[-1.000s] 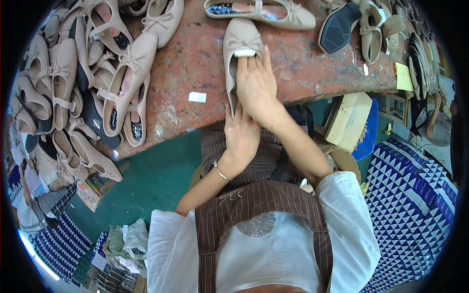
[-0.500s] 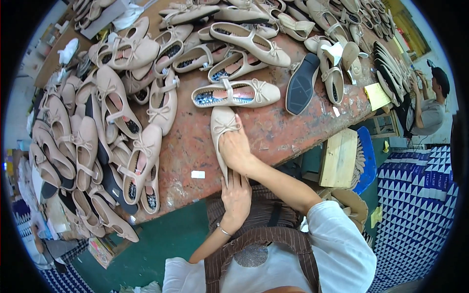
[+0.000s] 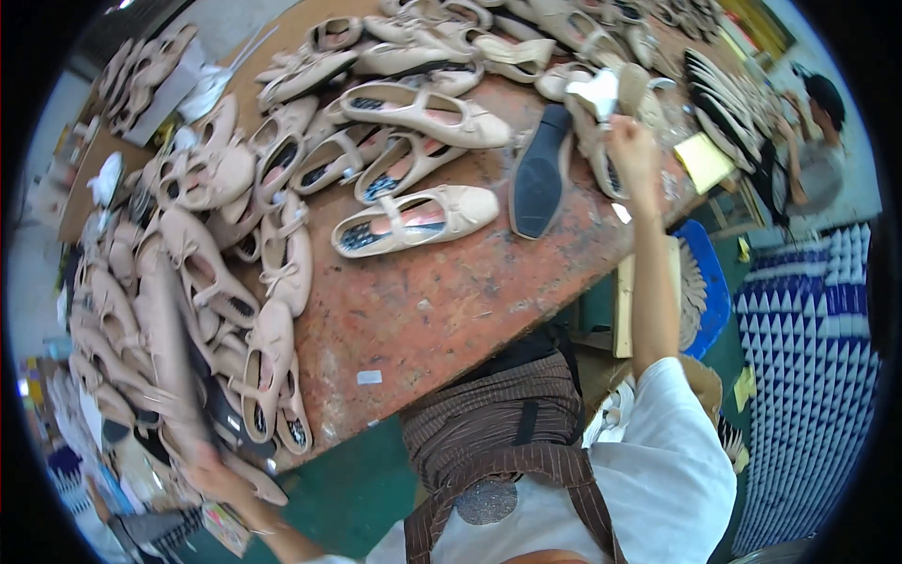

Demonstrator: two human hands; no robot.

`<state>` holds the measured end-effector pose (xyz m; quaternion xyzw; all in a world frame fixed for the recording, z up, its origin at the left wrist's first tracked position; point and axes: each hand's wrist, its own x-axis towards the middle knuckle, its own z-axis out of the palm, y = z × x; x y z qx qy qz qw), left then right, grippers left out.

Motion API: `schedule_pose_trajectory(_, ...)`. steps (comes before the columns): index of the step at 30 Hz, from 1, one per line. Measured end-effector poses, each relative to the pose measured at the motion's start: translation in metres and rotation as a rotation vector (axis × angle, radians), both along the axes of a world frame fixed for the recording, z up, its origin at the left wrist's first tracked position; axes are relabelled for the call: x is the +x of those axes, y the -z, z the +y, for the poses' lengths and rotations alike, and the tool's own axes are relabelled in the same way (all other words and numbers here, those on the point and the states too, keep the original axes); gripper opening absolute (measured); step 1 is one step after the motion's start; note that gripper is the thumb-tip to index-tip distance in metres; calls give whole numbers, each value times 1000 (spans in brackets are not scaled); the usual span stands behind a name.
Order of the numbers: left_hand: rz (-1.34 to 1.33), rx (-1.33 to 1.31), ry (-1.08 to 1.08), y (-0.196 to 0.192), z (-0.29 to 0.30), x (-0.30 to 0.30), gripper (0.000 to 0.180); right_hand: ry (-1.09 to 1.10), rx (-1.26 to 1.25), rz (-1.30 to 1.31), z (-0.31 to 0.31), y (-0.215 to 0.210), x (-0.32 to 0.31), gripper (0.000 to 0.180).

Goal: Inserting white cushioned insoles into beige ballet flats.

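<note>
At the lower left my left hand (image 3: 214, 473), smeared by motion, is closed on the near end of a blurred beige flat shoe (image 3: 167, 329), held over the shoe pile. My right hand (image 3: 633, 155) is reached out to the far right of the table, its fingers curled closed beside a white object (image 3: 598, 94) whose kind I cannot make out. Whatever its fingers hold is hidden. In the middle lies a beige strap shoe (image 3: 413, 221) with a bow. Right of it a shoe rests with its dark sole (image 3: 542, 179) up.
More beige shoes (image 3: 207, 268) are heaped at the left and along the back of the worn red table (image 3: 451, 310). A yellow paper pad (image 3: 703, 164) lies near the right edge. Below it stands a blue basket (image 3: 707, 310). Another person (image 3: 819, 169) sits at far right.
The shoe that both hands worked on has left the table's middle; my left hand has swung left with a shoe. My right hand came off it and moved far right.
</note>
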<state>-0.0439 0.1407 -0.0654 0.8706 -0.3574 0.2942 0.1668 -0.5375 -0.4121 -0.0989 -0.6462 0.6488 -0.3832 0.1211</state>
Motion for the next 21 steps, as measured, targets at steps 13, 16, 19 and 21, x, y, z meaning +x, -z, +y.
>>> schedule_pose_trajectory(13,229,212,696,68,-375,-45,40,-201,467,-1250,-116,26,-8,40)
schedule_pose_trajectory(16,262,329,686,79,-429,-55,23,-580,715,-1473,-58,-16,14,62)
schedule_pose_trajectory(19,485,214,785,53,-425,-59,13,-585,861,-1352,-16,-26,35,76)
schedule_pose_trajectory(21,707,130,846,12,-403,-72,13,-622,895,-1091,-7,-25,31,66)
